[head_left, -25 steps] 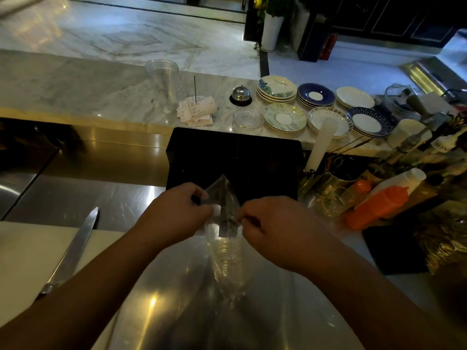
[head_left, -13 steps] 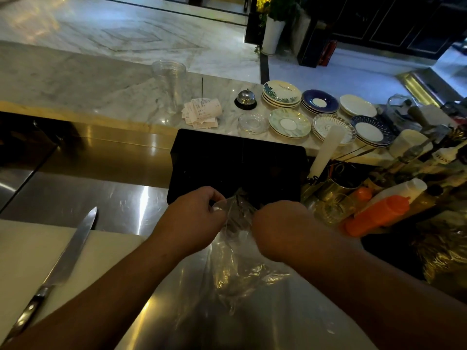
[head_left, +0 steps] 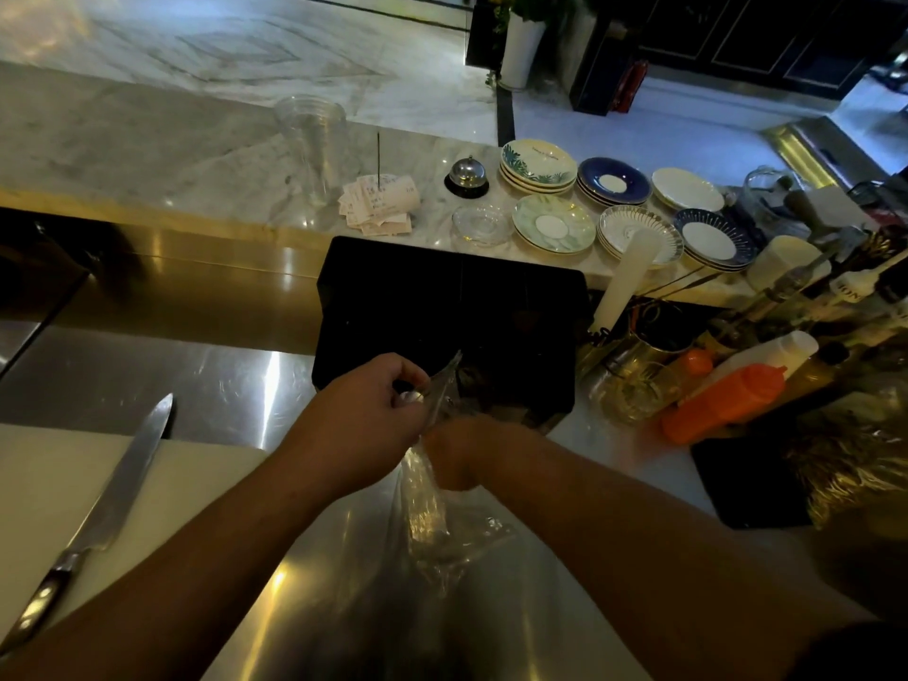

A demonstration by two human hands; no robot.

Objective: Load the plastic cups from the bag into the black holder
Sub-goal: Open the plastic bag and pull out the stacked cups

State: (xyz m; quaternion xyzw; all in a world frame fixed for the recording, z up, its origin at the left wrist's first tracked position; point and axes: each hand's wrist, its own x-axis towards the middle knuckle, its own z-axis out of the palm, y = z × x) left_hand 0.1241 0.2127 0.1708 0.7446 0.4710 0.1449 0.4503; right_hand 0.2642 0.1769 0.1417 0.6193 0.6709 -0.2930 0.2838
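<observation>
Both hands work the clear bag (head_left: 432, 503) on the steel tabletop (head_left: 147, 380): my left hand (head_left: 366, 417) pinches its mouth, my right hand (head_left: 459, 452) grips the plastic beside it, just before the black holder (head_left: 442, 297). Opening step; next, I judge, drawing the cups out.

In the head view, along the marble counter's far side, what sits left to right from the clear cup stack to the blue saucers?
Clear cup stack → receipt spike with slips → service bell → leaf-patterned saucer stack → blue saucer stack.
</observation>
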